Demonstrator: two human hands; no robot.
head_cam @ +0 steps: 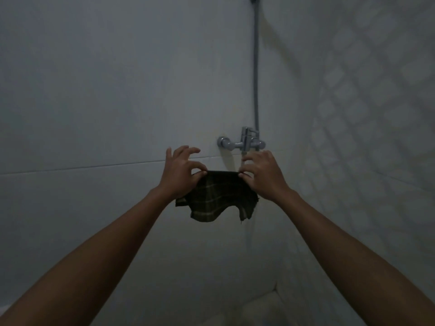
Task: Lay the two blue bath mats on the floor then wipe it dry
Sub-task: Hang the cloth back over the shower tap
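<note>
Dim bathroom corner, with pale smooth wall tiles [94, 114] beyond both hands and a patterned, diamond-relief tiled wall [376, 102] off to the outside of the right hand. Just above the right hand [263, 175], a shiny chrome shower mixer tap [242, 142] with a grey flexible hose [256, 67] running up the corner.

Between the two hands, a small dark green checked cloth [216, 196], thin and limp, with pale stripes and a frayed lower corner. Left hand [181, 170] pinching one top corner between thumb and forefinger, other fingers spread and loose. Right hand pinching the opposite top corner the same way, remaining fingers curled. Top edge stretched nearly straight, rest hanging in soft folds below the knuckles.

Probably preparing the cloth for wiping. Best to keep both pinches firm, open the cloth fully flat, then fold once for a thicker pad before bringing down to the floor. Woven cotton likely, so good for absorbing but quick to soak; wringing needed often.

Two blue bath mats not in view, floor hardly visible; only a pale curved ledge [263, 304] below the right forearm.
</note>
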